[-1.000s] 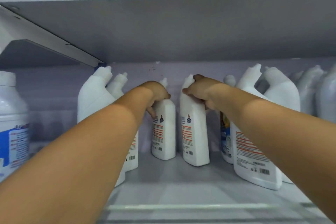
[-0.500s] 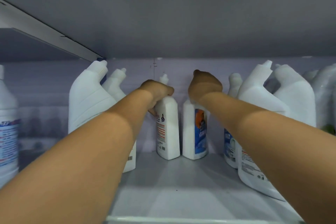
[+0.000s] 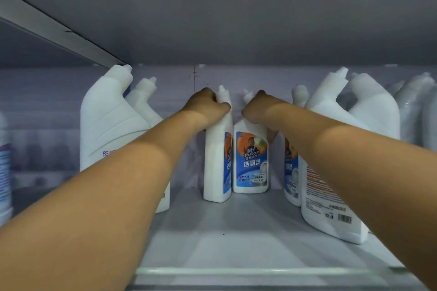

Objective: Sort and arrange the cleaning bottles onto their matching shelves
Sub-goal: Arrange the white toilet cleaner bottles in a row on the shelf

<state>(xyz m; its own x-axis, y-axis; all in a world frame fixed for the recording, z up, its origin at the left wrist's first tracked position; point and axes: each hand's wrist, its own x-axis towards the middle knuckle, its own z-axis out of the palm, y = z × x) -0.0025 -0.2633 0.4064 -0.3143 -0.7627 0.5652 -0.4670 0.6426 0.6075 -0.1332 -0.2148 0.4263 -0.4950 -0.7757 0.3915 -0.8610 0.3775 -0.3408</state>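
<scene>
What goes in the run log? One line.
left hand: grips side-on bottle | right hand: grips front-facing bottle | both upright on shelf

Two white angled-neck cleaning bottles stand upright and touching at the back middle of the shelf. The left bottle is turned so its blue label shows only along one edge. The right bottle faces forward, its blue and orange label reading what looks like "Mr Puton". Similar white bottles flank them.
</scene>
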